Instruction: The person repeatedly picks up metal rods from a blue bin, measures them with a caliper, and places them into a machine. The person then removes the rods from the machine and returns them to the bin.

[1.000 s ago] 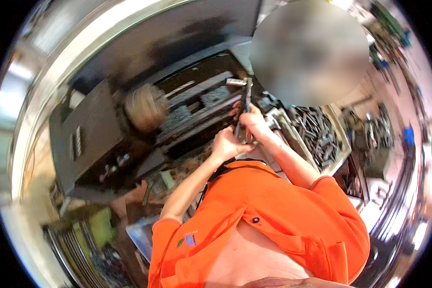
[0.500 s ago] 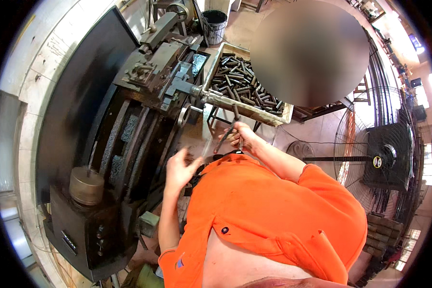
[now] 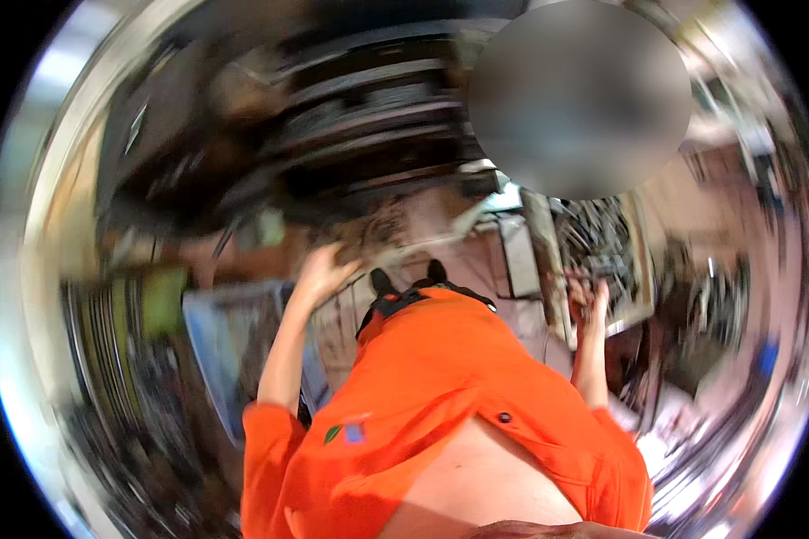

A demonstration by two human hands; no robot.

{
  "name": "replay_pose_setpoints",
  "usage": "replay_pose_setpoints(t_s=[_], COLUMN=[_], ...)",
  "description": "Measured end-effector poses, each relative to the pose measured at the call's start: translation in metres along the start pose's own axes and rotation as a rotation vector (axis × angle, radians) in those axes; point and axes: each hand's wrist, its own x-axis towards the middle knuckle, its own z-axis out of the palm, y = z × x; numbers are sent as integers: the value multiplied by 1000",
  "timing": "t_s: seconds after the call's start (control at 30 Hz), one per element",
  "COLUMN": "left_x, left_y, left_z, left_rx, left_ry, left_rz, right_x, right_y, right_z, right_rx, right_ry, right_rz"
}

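Observation:
The whole view is smeared by motion. My left hand [image 3: 325, 273] hangs in the air left of my body, thumb and fingers apart, and nothing shows in it. On the right, my right hand [image 3: 591, 304] is at the near end of a pale-rimmed crate [image 3: 636, 318]. Its fingers are blurred, so whether they hold or touch anything cannot be made out. Many short dark metal rods [image 3: 591, 232] lie in the crate.
A dark lathe [image 3: 368, 117] stretches across the far side. At the left stands a blue bin [image 3: 214, 337], with a green thing [image 3: 157, 305] beyond it. My shoes [image 3: 382, 281] are on the tiled floor. A grey blurred disc covers the upper right.
My body has turned right, so the lathe now lies across the top and the crate to my right. My hands have moved apart. The rod pieces seen at my right hand are no longer distinguishable.

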Motion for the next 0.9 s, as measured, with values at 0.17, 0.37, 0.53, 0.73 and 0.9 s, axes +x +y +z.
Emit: replay_pose_setpoints(t_s=[0.17,0.37,0.53,0.73,0.9], left_x=[-47,-169,-311,-361,-343], left_y=[-35,-138,-281,-360,-412], left_z=[12,24,69,94,111], left_rx=[-122,-309,-348,-90,36], left_ry=[171,341,764,478,267], left_rz=[-84,-358,-912,-1119,-1140], right_x=[2,-18,-38,-60,-89], right_y=[85,180,230,270,283], right_z=[59,148,191,202,208], right_rx=[-173,-531,-719,-815,-878], right_ry=[-245,-436,-469,-402,-376], right_rz=[427,747,791,753,658])
